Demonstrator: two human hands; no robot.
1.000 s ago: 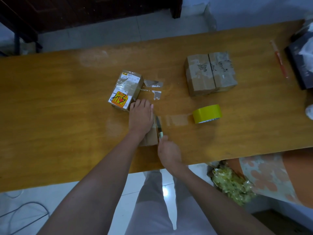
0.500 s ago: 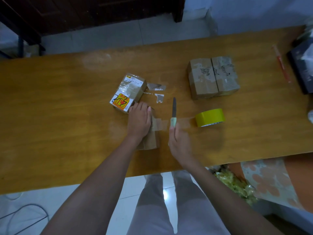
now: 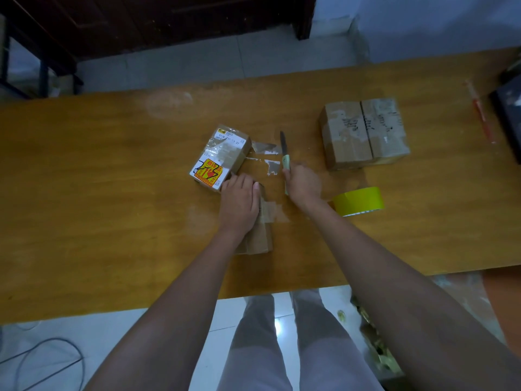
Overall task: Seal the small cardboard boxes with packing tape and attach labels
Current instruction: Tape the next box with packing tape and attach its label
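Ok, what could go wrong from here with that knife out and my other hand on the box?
The right hand holds the knife blade out, close to the left hand pressing the small box; a slip could nick fingers. The loose tape strip off the box could stick to the table. The blade could also snag the tape scraps.

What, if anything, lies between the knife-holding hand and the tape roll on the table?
Nothing visible: bare tabletop separates the right hand, gripping the knife, from the yellow tape roll.

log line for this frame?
left hand: pressing box | right hand: gripping knife, blade up | tape roll: idle on table
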